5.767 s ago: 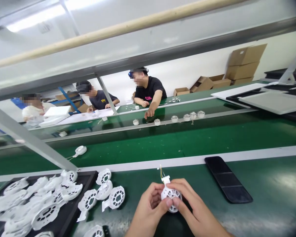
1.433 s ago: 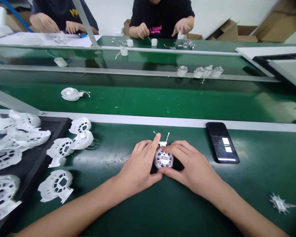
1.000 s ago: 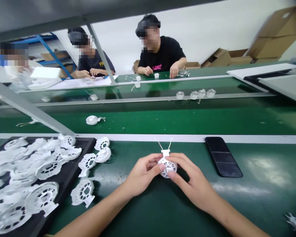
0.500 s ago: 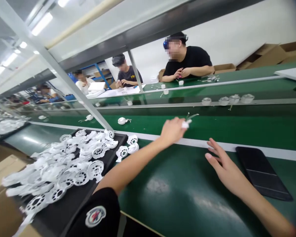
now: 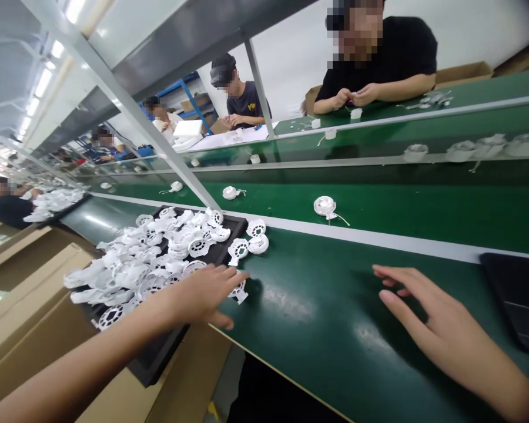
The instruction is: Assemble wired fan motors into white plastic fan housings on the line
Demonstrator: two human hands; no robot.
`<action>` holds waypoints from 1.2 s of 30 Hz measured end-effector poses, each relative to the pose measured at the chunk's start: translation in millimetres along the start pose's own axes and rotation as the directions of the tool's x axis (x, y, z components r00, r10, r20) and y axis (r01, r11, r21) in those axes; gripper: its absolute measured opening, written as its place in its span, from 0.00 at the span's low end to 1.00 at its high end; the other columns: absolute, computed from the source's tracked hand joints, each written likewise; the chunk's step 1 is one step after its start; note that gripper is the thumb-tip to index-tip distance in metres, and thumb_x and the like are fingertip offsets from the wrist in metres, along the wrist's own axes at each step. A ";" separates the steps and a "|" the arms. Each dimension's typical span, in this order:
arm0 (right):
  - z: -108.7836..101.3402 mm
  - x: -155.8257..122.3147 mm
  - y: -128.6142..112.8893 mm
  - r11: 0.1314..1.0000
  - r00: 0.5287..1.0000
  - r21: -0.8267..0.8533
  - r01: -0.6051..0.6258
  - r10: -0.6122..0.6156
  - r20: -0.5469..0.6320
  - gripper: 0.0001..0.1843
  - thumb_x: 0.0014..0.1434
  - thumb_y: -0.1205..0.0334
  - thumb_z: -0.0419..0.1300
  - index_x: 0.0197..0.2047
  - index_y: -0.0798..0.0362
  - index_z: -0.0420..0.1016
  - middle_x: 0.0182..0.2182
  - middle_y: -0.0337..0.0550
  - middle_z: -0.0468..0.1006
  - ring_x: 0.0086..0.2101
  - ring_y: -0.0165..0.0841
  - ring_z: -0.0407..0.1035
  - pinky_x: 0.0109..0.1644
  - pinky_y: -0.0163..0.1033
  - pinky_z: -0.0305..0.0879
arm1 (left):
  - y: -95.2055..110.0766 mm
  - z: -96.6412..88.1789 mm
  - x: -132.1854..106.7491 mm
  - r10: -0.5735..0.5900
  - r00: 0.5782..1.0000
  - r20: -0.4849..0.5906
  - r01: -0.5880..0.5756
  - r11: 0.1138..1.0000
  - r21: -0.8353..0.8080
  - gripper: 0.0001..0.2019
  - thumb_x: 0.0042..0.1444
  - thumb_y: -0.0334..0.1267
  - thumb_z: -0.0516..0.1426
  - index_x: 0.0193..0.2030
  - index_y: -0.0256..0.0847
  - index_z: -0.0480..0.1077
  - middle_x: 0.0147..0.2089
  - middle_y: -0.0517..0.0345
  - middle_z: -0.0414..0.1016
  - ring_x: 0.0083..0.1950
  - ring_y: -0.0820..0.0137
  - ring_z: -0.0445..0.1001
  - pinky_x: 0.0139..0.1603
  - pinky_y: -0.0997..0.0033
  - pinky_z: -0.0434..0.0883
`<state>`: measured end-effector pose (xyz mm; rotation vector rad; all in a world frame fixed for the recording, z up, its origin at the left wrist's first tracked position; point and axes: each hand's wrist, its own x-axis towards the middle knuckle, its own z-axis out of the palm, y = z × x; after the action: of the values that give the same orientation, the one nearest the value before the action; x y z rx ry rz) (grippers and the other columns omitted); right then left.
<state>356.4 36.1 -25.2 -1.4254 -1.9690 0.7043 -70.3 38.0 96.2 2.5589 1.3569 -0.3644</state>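
Observation:
My left hand (image 5: 203, 294) is beside the black tray, thumb and fingers apart. Its fingertips partly cover a white plastic housing (image 5: 238, 291) with a ring of slots; whether they touch it I cannot tell. Just beyond lie other white housings (image 5: 238, 250) on the green table. The black tray (image 5: 234, 228) is heaped with similar white parts (image 5: 136, 258). Over the table at right, my right hand (image 5: 432, 317) is open with nothing in it, fingers stretched and slightly curved. A round white part with thin wires (image 5: 325, 205) rests on the green belt (image 5: 273, 205).
A black phone-like slab (image 5: 515, 294) lies right of my right hand. Cardboard boxes (image 5: 35, 288) stand at left below the tray. A slanted metal post (image 5: 158, 135) rises behind the tray. Across the belt, co-workers (image 5: 379, 64) sit handling small parts.
My left hand has let go of the white wired part, now on the belt, and come back left to the housings by the tray. My right hand stays open. The view has shifted.

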 end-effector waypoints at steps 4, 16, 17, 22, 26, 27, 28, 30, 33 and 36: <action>15.4 -9.9 -18.2 0.979 0.974 -0.016 0.204 -0.201 0.105 0.22 0.74 0.48 0.54 0.69 0.33 0.64 0.63 0.43 0.71 0.57 0.47 0.72 0.57 0.56 0.75 | 9.5 33.8 -10.0 0.015 1.000 -0.020 -0.016 0.996 -0.093 0.25 0.62 0.30 0.58 0.67 0.46 0.69 0.58 0.46 0.75 0.57 0.52 0.76 0.53 0.60 0.72; 19.4 10.5 -22.5 0.922 0.956 -0.256 0.290 -0.270 0.113 0.21 0.74 0.70 0.52 0.66 0.47 0.70 0.64 0.48 0.72 0.64 0.43 0.64 0.66 0.54 0.66 | 81.0 -25.7 308.2 -0.036 0.922 -0.386 -0.218 0.776 -0.592 0.20 0.70 0.34 0.58 0.67 0.40 0.66 0.66 0.45 0.68 0.63 0.57 0.72 0.64 0.49 0.72; 15.8 13.8 -18.2 0.927 0.965 -0.269 0.261 -0.247 0.084 0.21 0.74 0.69 0.53 0.66 0.47 0.71 0.64 0.47 0.72 0.64 0.43 0.64 0.65 0.53 0.67 | 83.6 -42.5 342.2 -0.068 0.902 -0.426 -0.202 0.807 -0.556 0.19 0.70 0.37 0.59 0.66 0.40 0.67 0.68 0.45 0.66 0.65 0.55 0.70 0.66 0.46 0.70; -12.5 22.1 5.6 0.933 0.988 -0.346 0.101 -0.136 -0.078 0.17 0.72 0.63 0.60 0.61 0.46 0.75 0.57 0.49 0.75 0.54 0.47 0.70 0.55 0.53 0.72 | 120.0 -100.0 463.9 -0.142 0.862 -0.487 -0.073 0.915 -0.396 0.22 0.69 0.43 0.62 0.66 0.42 0.68 0.72 0.45 0.63 0.69 0.50 0.66 0.68 0.40 0.67; -26.9 26.1 24.6 0.922 0.981 -0.387 0.020 -0.094 -0.173 0.14 0.70 0.59 0.62 0.58 0.44 0.77 0.56 0.47 0.75 0.53 0.46 0.70 0.54 0.51 0.70 | 155.0 -107.4 512.5 -0.152 0.867 -0.474 -0.002 0.951 -0.308 0.23 0.69 0.44 0.62 0.68 0.42 0.66 0.72 0.45 0.62 0.69 0.50 0.66 0.68 0.38 0.67; -28.7 27.8 28.5 0.919 0.978 -0.395 0.008 -0.089 -0.189 0.14 0.70 0.57 0.62 0.58 0.44 0.77 0.56 0.46 0.75 0.53 0.45 0.70 0.55 0.51 0.69 | 160.9 -107.7 520.4 -0.148 0.871 -0.469 0.008 0.958 -0.288 0.23 0.69 0.44 0.62 0.67 0.41 0.67 0.71 0.45 0.64 0.68 0.50 0.67 0.68 0.39 0.67; -30.0 29.6 31.8 0.916 0.975 -0.402 -0.002 -0.086 -0.203 0.13 0.70 0.57 0.62 0.57 0.44 0.77 0.56 0.46 0.75 0.53 0.45 0.70 0.56 0.50 0.68 | 165.4 -108.1 526.2 -0.146 0.874 -0.463 0.017 0.963 -0.270 0.22 0.69 0.44 0.62 0.66 0.41 0.68 0.69 0.45 0.66 0.67 0.51 0.68 0.67 0.40 0.68; -32.3 31.9 35.8 0.912 0.972 -0.409 -0.014 -0.084 -0.221 0.12 0.70 0.56 0.62 0.56 0.45 0.77 0.55 0.46 0.75 0.53 0.44 0.70 0.58 0.51 0.67 | 170.1 -108.7 529.6 -0.145 0.879 -0.455 0.036 0.970 -0.240 0.20 0.69 0.45 0.61 0.63 0.39 0.69 0.65 0.46 0.70 0.64 0.53 0.71 0.65 0.42 0.70; -36.5 30.4 34.0 0.916 0.967 -0.400 -0.027 -0.078 -0.242 0.12 0.69 0.58 0.63 0.55 0.47 0.77 0.54 0.49 0.76 0.53 0.47 0.69 0.61 0.58 0.64 | 168.6 -101.6 509.1 -0.143 0.882 -0.449 0.049 0.975 -0.215 0.19 0.69 0.47 0.61 0.61 0.38 0.71 0.61 0.47 0.72 0.61 0.54 0.73 0.64 0.43 0.70; -41.0 25.6 23.9 0.932 0.962 -0.361 -0.024 -0.076 -0.261 0.21 0.67 0.64 0.63 0.62 0.52 0.73 0.59 0.56 0.73 0.58 0.55 0.66 0.65 0.69 0.58 | 160.9 -73.5 457.6 -0.068 0.892 -0.447 -0.023 0.981 -0.194 0.21 0.68 0.47 0.61 0.62 0.38 0.69 0.58 0.48 0.74 0.59 0.55 0.74 0.64 0.44 0.68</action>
<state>395.4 70.2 -10.4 -1.6048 -1.9573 0.1192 320.1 328.1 32.4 2.5539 1.4775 0.3748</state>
